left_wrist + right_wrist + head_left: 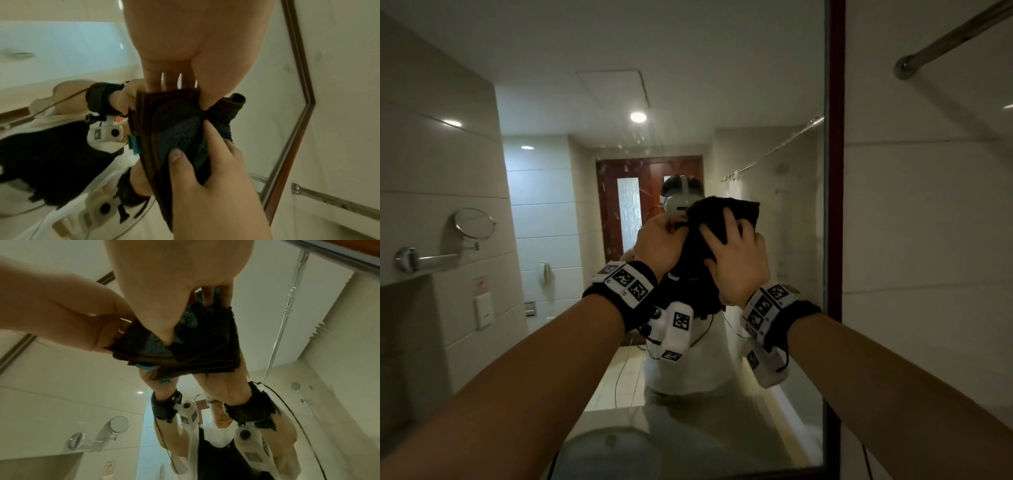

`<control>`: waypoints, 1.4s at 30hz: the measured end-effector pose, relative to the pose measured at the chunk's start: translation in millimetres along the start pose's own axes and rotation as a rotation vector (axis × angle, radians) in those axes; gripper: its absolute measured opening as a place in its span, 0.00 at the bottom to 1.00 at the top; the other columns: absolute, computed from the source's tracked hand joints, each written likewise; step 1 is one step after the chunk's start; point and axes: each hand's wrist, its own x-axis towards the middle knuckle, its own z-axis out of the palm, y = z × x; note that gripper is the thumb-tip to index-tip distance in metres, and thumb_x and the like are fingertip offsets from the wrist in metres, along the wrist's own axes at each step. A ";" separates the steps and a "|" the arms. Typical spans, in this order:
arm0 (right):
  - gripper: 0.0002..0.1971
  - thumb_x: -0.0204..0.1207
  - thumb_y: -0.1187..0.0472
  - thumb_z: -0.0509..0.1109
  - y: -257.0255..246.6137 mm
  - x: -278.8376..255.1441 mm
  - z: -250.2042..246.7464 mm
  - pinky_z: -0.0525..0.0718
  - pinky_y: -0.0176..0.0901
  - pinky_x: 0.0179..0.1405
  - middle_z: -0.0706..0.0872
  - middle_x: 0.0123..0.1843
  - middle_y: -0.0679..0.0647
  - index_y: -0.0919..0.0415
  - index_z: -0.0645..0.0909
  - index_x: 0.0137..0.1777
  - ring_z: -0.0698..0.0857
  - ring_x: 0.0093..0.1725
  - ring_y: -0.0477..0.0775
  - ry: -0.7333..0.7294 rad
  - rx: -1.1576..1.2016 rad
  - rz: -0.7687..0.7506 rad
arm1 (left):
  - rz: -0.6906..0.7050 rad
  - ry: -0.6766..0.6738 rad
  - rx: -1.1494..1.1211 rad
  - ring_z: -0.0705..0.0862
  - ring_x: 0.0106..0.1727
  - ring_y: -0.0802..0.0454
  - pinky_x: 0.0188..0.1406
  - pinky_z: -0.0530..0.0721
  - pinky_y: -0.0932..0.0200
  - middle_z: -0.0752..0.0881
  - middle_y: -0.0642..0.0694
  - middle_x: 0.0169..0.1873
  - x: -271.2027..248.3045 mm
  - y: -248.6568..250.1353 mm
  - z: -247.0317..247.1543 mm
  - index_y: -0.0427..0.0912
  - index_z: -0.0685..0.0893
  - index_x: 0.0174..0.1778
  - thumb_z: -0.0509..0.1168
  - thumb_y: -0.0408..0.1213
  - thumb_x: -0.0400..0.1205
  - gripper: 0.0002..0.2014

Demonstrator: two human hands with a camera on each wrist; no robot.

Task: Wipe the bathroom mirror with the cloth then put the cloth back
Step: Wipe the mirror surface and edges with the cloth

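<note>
A dark folded cloth (722, 212) is held flat against the bathroom mirror (774, 102), near its dark red right frame (835, 171). My left hand (661, 243) pinches the cloth's left edge, thumb in front and fingers behind, as the left wrist view shows (197, 91). My right hand (736, 260) lies over the cloth with spread, straight fingers pressing it to the glass. In the right wrist view the right thumb (164, 332) pushes into the cloth (205, 352). Water spots dot the glass above the cloth. The reflection shows a person with wrist cameras.
A round shaving mirror (473, 223) on an arm juts from the left tiled wall, with a switch plate (483, 310) below it. A chrome rail (948, 37) crosses the right wall above. A basin (606, 448) shows at the bottom.
</note>
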 end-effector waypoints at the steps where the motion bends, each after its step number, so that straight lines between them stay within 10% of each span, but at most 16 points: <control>1: 0.34 0.76 0.48 0.70 1.9 1.5 -0.6 0.69 0.66 0.69 0.58 0.85 0.63 0.44 0.63 0.82 0.64 0.77 0.70 0.005 -0.024 0.010 | 0.012 0.007 0.046 0.89 0.48 0.51 0.55 0.88 0.44 0.91 0.52 0.44 2.8 -1.5 -1.8 0.50 0.89 0.50 0.64 0.44 0.75 0.12; 5: 0.34 0.69 0.51 0.75 8.7 5.4 0.7 0.69 0.68 0.71 0.65 0.81 0.64 0.50 0.72 0.77 0.62 0.80 0.71 -0.002 -0.116 -0.036 | 0.109 0.155 0.167 0.87 0.45 0.55 0.48 0.89 0.46 0.86 0.51 0.45 5.9 -5.9 -11.1 0.52 0.85 0.57 0.73 0.45 0.76 0.14; 8: 0.33 0.66 0.55 0.77 7.5 7.1 0.5 0.72 0.67 0.71 0.63 0.83 0.64 0.52 0.75 0.74 0.62 0.80 0.72 0.002 -0.096 -0.067 | 0.112 0.244 0.428 0.78 0.64 0.46 0.61 0.81 0.39 0.78 0.50 0.61 3.4 -10.9 -22.5 0.59 0.83 0.59 0.74 0.48 0.75 0.17; 18: 0.36 0.82 0.41 0.61 6.6 8.4 5.9 0.53 0.80 0.77 0.44 0.88 0.60 0.40 0.47 0.86 0.45 0.84 0.74 -0.040 -0.071 -0.082 | 0.199 0.183 0.831 0.59 0.78 0.37 0.68 0.64 0.25 0.63 0.50 0.78 6.3 -5.9 -36.6 0.62 0.72 0.73 0.74 0.47 0.74 0.31; 42: 0.41 0.81 0.37 0.62 18.7 79.7 -23.9 0.37 0.83 0.77 0.26 0.85 0.58 0.32 0.37 0.84 0.28 0.82 0.75 -0.077 -0.064 -0.075 | 0.346 0.164 0.997 0.63 0.75 0.32 0.62 0.72 0.26 0.67 0.45 0.73 53.0 32.5 -42.0 0.59 0.71 0.73 0.76 0.48 0.68 0.36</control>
